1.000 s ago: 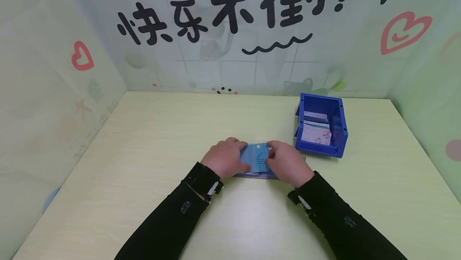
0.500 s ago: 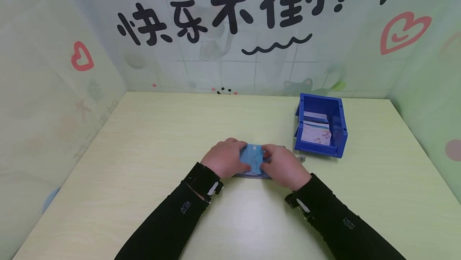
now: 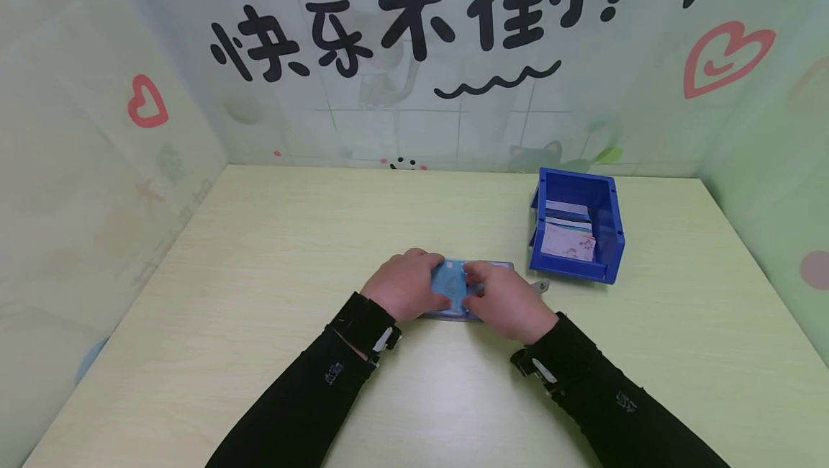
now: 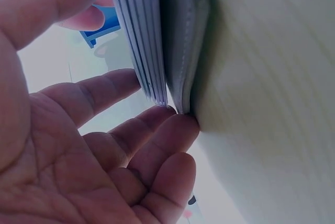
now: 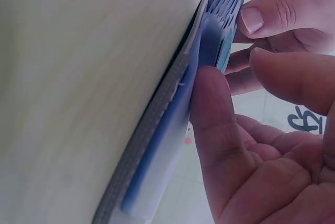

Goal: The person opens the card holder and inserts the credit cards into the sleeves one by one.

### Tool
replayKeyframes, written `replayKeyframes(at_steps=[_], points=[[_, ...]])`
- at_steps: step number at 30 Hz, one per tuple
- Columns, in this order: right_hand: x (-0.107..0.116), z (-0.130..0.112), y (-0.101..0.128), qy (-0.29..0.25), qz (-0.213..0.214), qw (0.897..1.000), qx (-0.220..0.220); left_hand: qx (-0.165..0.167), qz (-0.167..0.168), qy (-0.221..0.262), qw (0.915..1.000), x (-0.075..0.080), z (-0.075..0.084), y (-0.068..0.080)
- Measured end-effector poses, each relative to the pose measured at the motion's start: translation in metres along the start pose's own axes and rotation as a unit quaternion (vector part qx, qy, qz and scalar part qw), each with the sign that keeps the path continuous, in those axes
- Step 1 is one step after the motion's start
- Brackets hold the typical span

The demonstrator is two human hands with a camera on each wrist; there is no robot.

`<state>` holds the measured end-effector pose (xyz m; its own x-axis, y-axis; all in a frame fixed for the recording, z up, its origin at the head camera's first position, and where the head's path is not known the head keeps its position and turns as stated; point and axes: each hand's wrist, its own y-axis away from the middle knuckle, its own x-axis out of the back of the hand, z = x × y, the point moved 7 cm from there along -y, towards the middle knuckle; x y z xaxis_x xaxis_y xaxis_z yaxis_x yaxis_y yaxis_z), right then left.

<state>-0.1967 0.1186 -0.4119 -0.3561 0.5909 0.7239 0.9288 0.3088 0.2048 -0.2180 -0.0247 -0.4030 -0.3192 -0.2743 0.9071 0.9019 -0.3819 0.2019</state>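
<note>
Sliding leftward over the past second, the right hand [image 3: 508, 299] has carried the light-blue card [image 3: 448, 282] toward the left hand [image 3: 403, 286], so that less of the card shows between the two hands than before. Both hands work over a card holder [image 3: 494, 266] lying flat near the middle of the table [image 3: 259, 252], a little toward its front edge. The right thumb and fingers [image 5: 222, 124] pinch the card's edge; the left fingers [image 4: 157, 130] curl under the holder's sleeves and keep them fanned apart. By my judgement the card is partly in but not yet seated, since much of its face is uncovered. The holder has a grey stitched cover and several thin bluish sleeves stacked like pages. A blue bin [image 3: 578, 234] with more cards [image 3: 568, 243] stands toward the right rear of the table.
</note>
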Motion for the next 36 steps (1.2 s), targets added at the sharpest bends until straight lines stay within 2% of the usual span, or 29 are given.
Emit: replayKeyframes(at_steps=[15, 21, 24, 28, 36], points=[[-0.003, 0.000, 0.000, -0.002, -0.022, 0.999, 0.027, -0.001, 0.000, -0.007, 1.0000, -0.002, -0.001, -0.002], [-0.005, -0.001, 0.001, 0.001, -0.036, 0.999, 0.035, 0.001, 0.001, 0.006, 1.0000, -0.002, -0.003, -0.003], [-0.006, -0.002, 0.001, -0.001, -0.042, 0.999, 0.030, 0.001, 0.012, 0.024, 0.9996, -0.001, -0.005, -0.006], [-0.006, -0.001, 0.001, 0.003, -0.043, 0.999, 0.023, 0.013, 0.028, 0.073, 0.9969, 0.001, -0.010, -0.010], [-0.008, -0.001, 0.001, 0.015, -0.044, 0.999, 0.026, 0.034, 0.060, 0.162, 0.9843, 0.004, -0.018, -0.015]])
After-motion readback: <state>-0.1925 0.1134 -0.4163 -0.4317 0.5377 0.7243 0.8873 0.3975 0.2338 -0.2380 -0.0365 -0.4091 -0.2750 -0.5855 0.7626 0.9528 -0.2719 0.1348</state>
